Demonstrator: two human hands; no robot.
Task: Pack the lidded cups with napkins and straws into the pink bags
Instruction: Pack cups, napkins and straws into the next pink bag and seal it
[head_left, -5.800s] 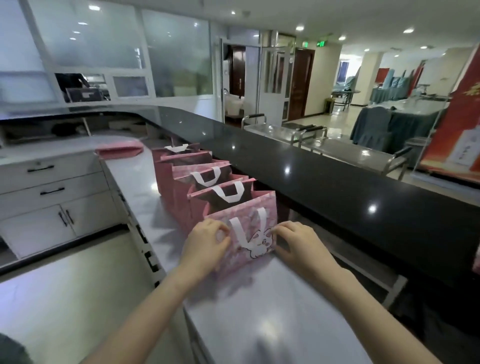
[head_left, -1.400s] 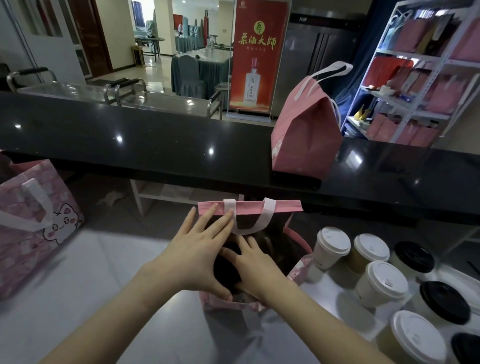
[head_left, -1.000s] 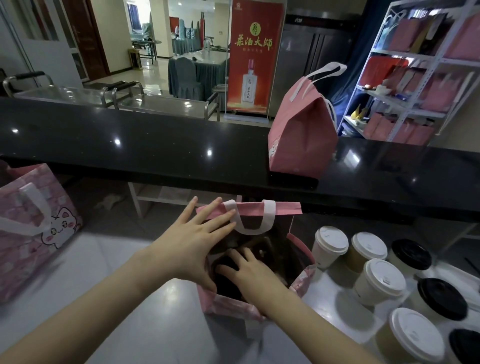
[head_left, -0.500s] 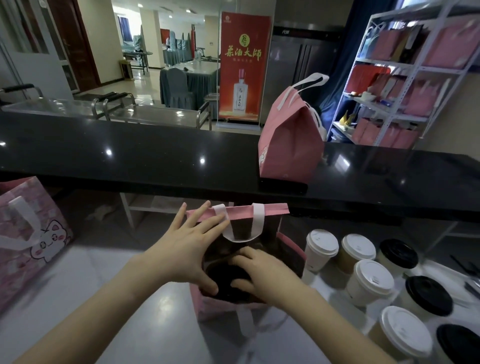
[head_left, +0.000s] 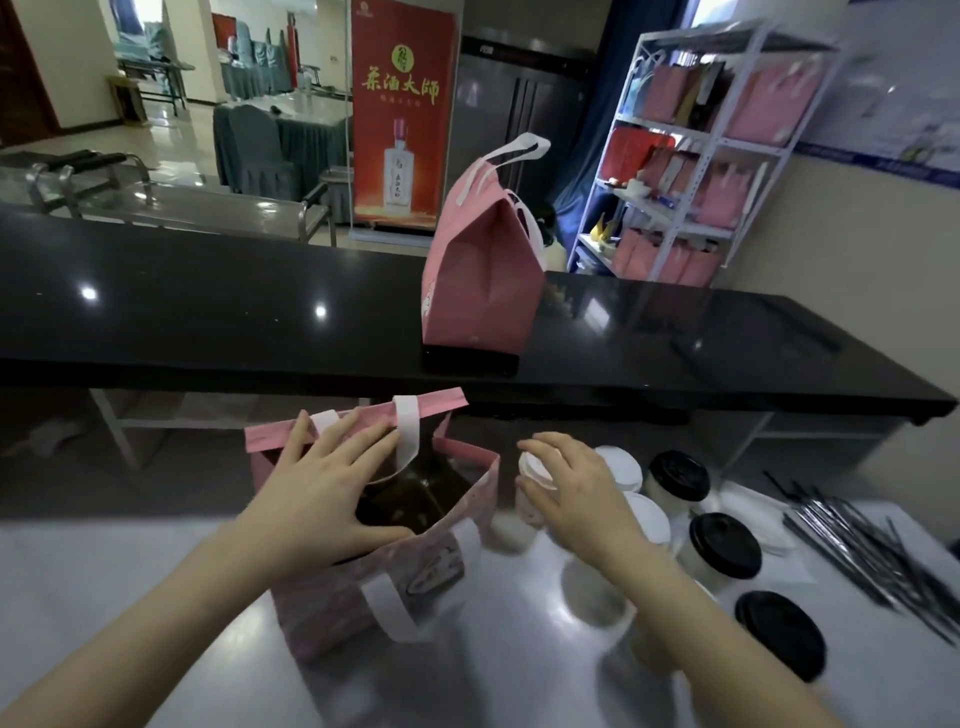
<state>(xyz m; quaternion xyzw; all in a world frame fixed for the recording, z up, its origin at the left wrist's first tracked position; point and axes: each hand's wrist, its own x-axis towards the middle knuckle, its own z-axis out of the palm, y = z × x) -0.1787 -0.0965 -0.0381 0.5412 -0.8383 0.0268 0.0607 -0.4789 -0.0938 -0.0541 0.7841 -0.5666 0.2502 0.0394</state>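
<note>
An open pink bag (head_left: 332, 608) with white handles stands on the grey worktop in front of me. My left hand (head_left: 322, 493) lies over its left rim, fingers spread and thumb hooked inside, holding the mouth open. The inside looks dark and I cannot make out its contents. My right hand (head_left: 576, 493) is just right of the bag, curled around a white-lidded cup (head_left: 532, 470). More lidded cups stand to the right, among them a white-lidded cup (head_left: 618, 462) and a black-lidded cup (head_left: 678, 475). Black straws (head_left: 857, 545) and white napkins (head_left: 753, 514) lie further right.
A raised black counter (head_left: 208, 312) runs across behind the worktop, with a closed pink bag (head_left: 483, 280) standing on it. A white shelf (head_left: 701, 156) with pink and red bags stands at the back right. More black-lidded cups (head_left: 779, 634) sit near my right forearm.
My right hand has come out of the bag and moved right onto a white-lidded cup. My left hand has stayed on the bag's rim. The view has shifted right.
</note>
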